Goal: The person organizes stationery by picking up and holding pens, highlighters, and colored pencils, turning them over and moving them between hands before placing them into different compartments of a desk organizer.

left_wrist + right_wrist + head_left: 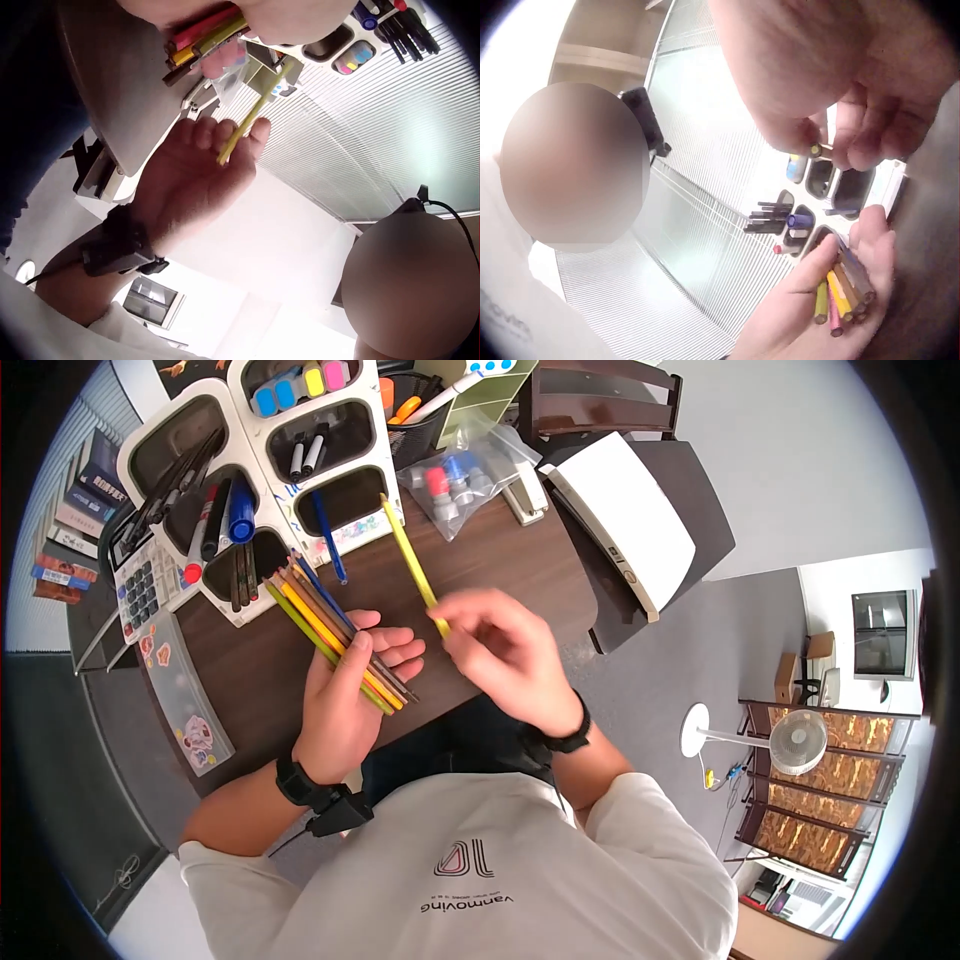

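My left hand [343, 705] holds a bundle of colored pencils [312, 605], with the thumb laid across them. Yellow, green, brown and blue barrels show, and a pink one [835, 319] appears in the right wrist view. Just to the right, my right hand [515, 660] pinches a single yellow pencil [408, 552] near its lower end, between thumb and fingers. That pencil slants up and away, its far tip overlapping the edge of the white organizer [283, 510]. A blue pencil [329, 540] leans out of the organizer's front right compartment.
Other compartments hold highlighters [300, 387], black markers [312, 452] and dark pens [180, 480]. A clear bag of small bottles [455, 480] and a stapler [527, 493] lie behind on the brown table [500, 560]. At the left are a calculator [145, 588] and a stickered clear case [188, 695].
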Demonstrator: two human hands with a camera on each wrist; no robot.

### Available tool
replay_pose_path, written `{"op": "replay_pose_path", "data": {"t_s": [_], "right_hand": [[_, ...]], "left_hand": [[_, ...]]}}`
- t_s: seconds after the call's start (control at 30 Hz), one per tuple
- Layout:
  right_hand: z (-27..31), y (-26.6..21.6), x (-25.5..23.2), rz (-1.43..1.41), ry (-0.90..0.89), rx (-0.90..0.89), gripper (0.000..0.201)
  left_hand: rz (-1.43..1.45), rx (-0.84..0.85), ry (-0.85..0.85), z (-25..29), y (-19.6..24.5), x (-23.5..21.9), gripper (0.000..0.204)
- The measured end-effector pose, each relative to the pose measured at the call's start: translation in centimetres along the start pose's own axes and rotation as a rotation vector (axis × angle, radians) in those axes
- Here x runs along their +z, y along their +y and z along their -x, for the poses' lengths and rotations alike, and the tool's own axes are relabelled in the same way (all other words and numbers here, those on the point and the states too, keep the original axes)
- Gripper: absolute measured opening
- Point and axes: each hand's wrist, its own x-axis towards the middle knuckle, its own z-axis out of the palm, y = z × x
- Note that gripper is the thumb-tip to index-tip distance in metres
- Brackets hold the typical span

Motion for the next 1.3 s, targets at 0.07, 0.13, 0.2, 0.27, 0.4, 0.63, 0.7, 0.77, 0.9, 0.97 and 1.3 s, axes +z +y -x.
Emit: {"op": "replay_pose_path", "data": {"t_s": [0.07,0.13,0.2,0.27,0.4,0.63,0.7,0.77,0.9,0.97,1.3], "right_hand": [[-2.0,0.7,0.9,-0.053,-0.022,0.064,0.023],[-4.5,1.6,2.4,-0.139,-0.021,0.057,0.021],[-7.0,2.3,3.2,-0.193,-0.051,0.073,0.021],[-8.5,2.3,3.7,-0.241,-0.081,0.089,0.022],[-9.6,2.0,4.3,-0.211,-0.095,0.134,0.025],[-9.4,2.2,4.9,-0.193,-0.073,0.112,0.032],[-9.5,2.2,5.0,-0.19,-0.062,0.083,0.037],[-9.6,1.9,5.0,-0.155,-0.066,0.124,0.045],[-9.7,1.8,5.1,-0.142,-0.078,0.154,0.045],[-9.7,2.2,5.1,-0.161,-0.092,0.13,0.046],[-10.0,2.0,5.5,-0.179,-0.173,0.123,0.045]], "left_hand": [[-0.03,-0.014,0.001,0.0,0.0,-0.1,0.033],[-0.052,-0.004,-0.004,-0.1,-0.1,-0.2,0.033],[-0.071,0.006,-0.005,0.0,0.0,-0.1,0.034],[-0.062,-0.026,0.022,0.1,0.1,0.1,0.035],[-0.023,-0.025,0.019,0.2,0.3,0.1,0.037],[-0.027,-0.019,0.028,0.2,0.2,0.0,0.037],[-0.019,-0.014,0.036,0.2,0.2,0.1,0.037],[-0.028,-0.007,0.034,0.2,0.2,-0.1,0.037],[-0.046,0.009,0.039,0.1,0.1,-0.1,0.035],[-0.041,0.001,0.038,0.1,0.2,-0.1,0.035],[-0.046,0.007,0.039,0.1,0.2,-0.1,0.033]]}}
